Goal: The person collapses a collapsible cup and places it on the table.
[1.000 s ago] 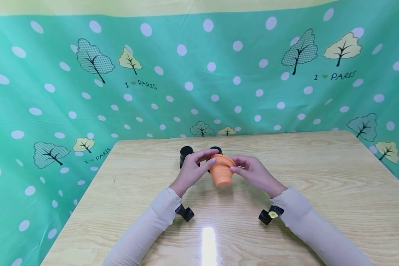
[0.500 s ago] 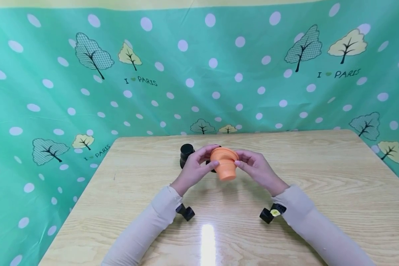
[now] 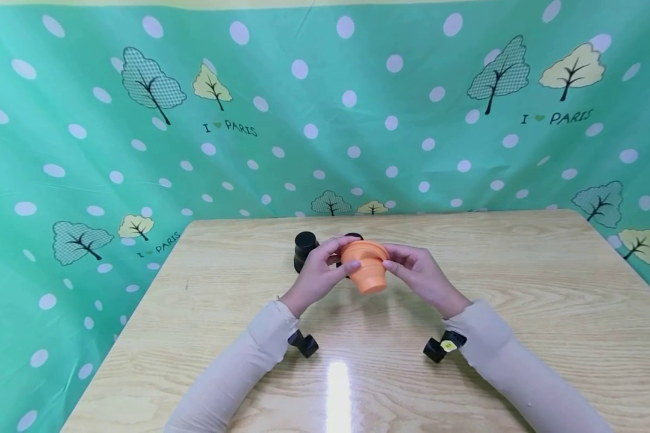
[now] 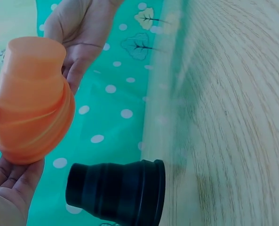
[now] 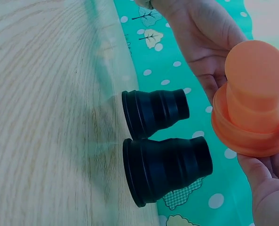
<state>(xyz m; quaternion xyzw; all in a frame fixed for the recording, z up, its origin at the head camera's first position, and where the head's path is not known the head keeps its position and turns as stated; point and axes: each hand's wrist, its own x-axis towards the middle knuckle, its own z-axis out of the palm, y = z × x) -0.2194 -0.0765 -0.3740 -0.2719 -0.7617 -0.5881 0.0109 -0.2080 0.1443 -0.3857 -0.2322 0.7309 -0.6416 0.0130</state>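
Observation:
Both hands hold an orange collapsible cup [image 3: 369, 278] above the table, its narrow base tipped down toward me. My left hand [image 3: 319, 273] grips the left side near the rim, thumb on the wall. On the opposite side my right hand [image 3: 425, 279] pinches the cup, with the thumb in front. Slanting folds cross the wall of the orange cup [image 4: 33, 103] in the left wrist view, so it looks unevenly folded. The right wrist view shows its round base [image 5: 257, 68] and a stepped ring around it.
Two black collapsible cups stand wide end down behind my hands: the left black cup [image 3: 305, 245] and another black cup [image 5: 155, 113], mostly hidden in the head view. A patterned green cloth [image 3: 281, 108] hangs behind the wooden table [image 3: 222, 270].
The orange cup's base has swung slightly right, and the fold below its rim looks deeper. Both hands keep their hold. The head view has shifted slightly.

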